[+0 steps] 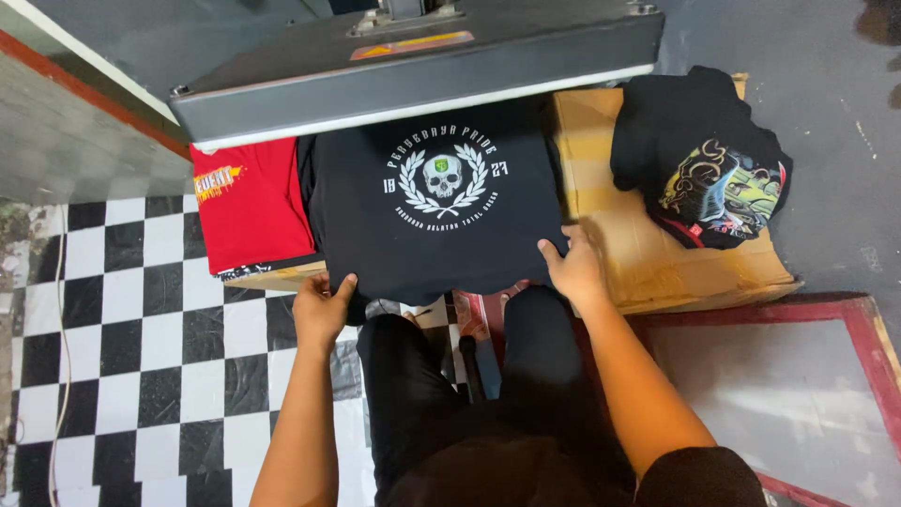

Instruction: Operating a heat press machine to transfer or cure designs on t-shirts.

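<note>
A black T-shirt point(427, 239) with a white skull-and-wreath print lies flat on the lower bed of a heat press, under the raised grey upper plate point(413, 80). My left hand point(321, 308) grips the shirt's near left corner, thumb on top. At the near right corner, my right hand point(572, 266) pinches the shirt's edge. Both arms reach forward over my black-trousered knees.
A red T-shirt point(249, 207) with a yellow print lies left of the press. On the right, a brown cardboard box point(648, 253) carries a crumpled black shirt point(704, 160) with a colourful print. Black-and-white checkered floor at left; a red-framed board point(798, 385) at lower right.
</note>
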